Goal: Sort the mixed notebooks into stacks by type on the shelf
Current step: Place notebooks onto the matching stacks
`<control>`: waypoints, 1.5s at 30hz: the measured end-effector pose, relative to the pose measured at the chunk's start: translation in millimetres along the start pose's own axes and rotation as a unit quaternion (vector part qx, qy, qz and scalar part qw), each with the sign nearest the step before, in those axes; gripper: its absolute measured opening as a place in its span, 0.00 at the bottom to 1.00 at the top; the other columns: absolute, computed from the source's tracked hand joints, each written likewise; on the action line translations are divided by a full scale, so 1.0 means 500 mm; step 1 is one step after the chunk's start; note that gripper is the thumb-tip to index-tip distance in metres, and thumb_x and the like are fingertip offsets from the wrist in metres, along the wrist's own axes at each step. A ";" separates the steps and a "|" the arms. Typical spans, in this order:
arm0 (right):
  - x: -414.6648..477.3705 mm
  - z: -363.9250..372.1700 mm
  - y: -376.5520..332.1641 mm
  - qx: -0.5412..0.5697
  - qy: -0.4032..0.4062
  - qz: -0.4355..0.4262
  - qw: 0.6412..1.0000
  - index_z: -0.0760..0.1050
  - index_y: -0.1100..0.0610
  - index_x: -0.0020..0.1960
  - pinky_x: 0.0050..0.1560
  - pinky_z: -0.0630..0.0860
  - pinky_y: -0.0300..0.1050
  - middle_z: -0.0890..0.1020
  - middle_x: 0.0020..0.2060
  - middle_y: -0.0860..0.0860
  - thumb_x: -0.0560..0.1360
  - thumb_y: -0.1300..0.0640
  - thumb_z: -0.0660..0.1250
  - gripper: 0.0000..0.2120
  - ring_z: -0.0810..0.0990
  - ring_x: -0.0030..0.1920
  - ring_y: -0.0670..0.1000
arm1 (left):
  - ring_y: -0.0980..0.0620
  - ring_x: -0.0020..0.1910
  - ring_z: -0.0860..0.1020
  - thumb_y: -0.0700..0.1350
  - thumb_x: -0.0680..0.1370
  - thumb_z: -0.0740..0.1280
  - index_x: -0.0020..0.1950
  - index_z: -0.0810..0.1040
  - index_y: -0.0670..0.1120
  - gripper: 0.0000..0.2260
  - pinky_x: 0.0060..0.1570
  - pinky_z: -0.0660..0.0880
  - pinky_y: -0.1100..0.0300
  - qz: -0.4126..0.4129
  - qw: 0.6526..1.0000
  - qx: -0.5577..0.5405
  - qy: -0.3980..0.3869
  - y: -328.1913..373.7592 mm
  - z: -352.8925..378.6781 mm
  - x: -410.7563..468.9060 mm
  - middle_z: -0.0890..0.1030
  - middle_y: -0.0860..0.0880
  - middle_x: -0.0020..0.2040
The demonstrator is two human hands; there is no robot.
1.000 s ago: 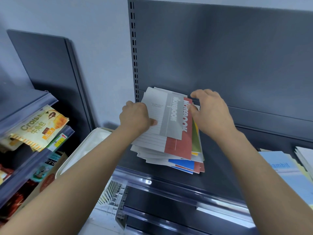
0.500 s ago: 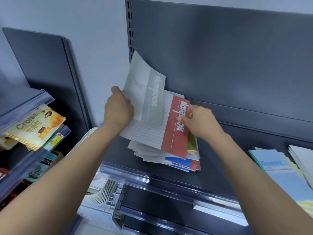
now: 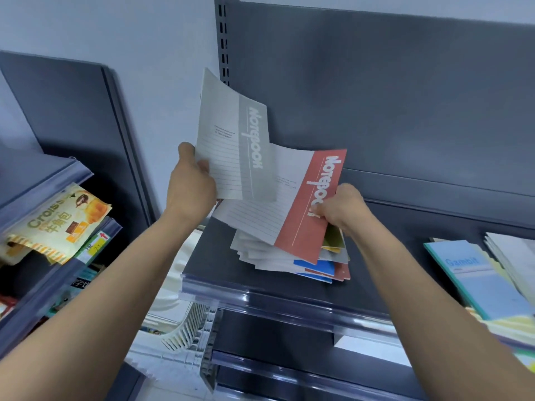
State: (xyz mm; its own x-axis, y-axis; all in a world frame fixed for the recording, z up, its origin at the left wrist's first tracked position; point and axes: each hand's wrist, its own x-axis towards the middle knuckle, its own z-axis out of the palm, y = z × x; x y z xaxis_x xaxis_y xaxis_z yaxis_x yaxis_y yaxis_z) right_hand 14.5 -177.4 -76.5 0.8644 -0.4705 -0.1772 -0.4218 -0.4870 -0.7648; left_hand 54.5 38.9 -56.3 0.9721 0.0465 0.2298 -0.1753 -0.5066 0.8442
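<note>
Grey notebook [image 3: 231,146] and red notebook [image 3: 301,204] lifted above messy stack [image 3: 289,256].

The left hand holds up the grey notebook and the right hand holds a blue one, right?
Not quite. The left hand does hold up the grey notebook, but the right hand grips a red notebook, not a blue one, as the head view shows.

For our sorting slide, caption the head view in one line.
Left hand holds a grey notebook up while right hand pinches a red notebook over the mixed pile on the shelf.
</note>
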 end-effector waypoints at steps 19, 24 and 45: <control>-0.138 -0.319 0.231 0.033 0.383 -0.019 0.923 0.73 0.60 0.55 0.50 0.74 0.46 0.80 0.51 0.53 0.76 0.67 0.55 0.12 0.78 0.50 0.54 | 0.55 0.44 0.73 0.37 0.82 0.54 0.55 0.61 0.46 0.05 0.27 0.71 0.72 0.095 0.970 -0.123 -0.186 0.208 0.260 -0.120 0.73 0.49 0.52; -0.149 -0.444 0.340 0.046 0.407 -0.035 0.912 0.72 0.59 0.51 0.47 0.74 0.46 0.80 0.47 0.52 0.74 0.68 0.55 0.11 0.77 0.46 0.53 | 0.54 0.49 0.72 0.37 0.82 0.54 0.54 0.61 0.45 0.04 0.26 0.67 0.79 0.130 0.966 -0.128 -0.181 0.308 0.376 -0.201 0.72 0.49 0.53; -0.121 -0.800 0.642 0.036 0.364 -0.029 0.930 0.70 0.57 0.48 0.41 0.69 0.41 0.78 0.43 0.49 0.75 0.69 0.55 0.09 0.75 0.43 0.50 | 0.57 0.42 0.72 0.38 0.82 0.54 0.53 0.60 0.46 0.04 0.31 0.67 0.69 0.088 0.972 -0.116 -0.185 0.536 0.696 -0.425 0.72 0.54 0.47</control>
State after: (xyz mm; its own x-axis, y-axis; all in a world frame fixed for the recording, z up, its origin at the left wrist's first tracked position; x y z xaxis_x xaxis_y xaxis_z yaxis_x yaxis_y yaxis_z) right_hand -282.7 -599.7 -63.7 0.4606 -0.8312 0.3114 -0.3376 -0.4885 -0.8046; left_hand -144.9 -406.6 -47.4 0.9059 -0.3574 0.2274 -0.3328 -0.2686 0.9039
